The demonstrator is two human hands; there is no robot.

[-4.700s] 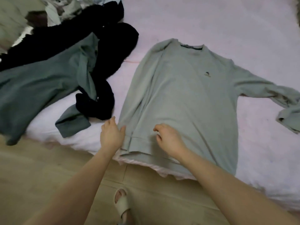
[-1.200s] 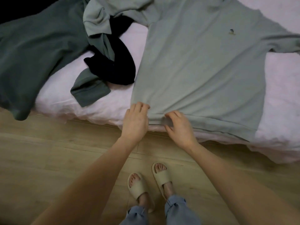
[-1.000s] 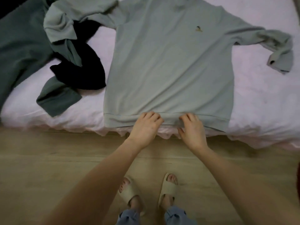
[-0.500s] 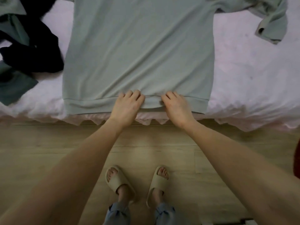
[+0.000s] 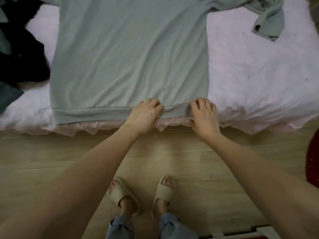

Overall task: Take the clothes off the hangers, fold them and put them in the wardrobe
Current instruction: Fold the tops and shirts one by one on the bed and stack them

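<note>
Both hands sit on the hem of the sweatshirt (image 5: 131, 54): the left hand (image 5: 144, 116) with curled fingers pinching the hem band near its middle, the right hand (image 5: 204, 118) gripping the band at the sweatshirt's right corner. The sweatshirt lies flat, front up, on the bed (image 5: 259, 75), hem at the bed's near edge. Dark clothes (image 5: 20, 54) lie left of the sweatshirt. Below it, slippers (image 5: 163, 194) stand on the wooden floor (image 5: 51, 152).

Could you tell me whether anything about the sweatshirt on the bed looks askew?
Yes: the pale green sweatshirt lies flat on the pink bed sheet, but its sleeve at the frame's upper right is bent and crumpled instead of straight.
</note>
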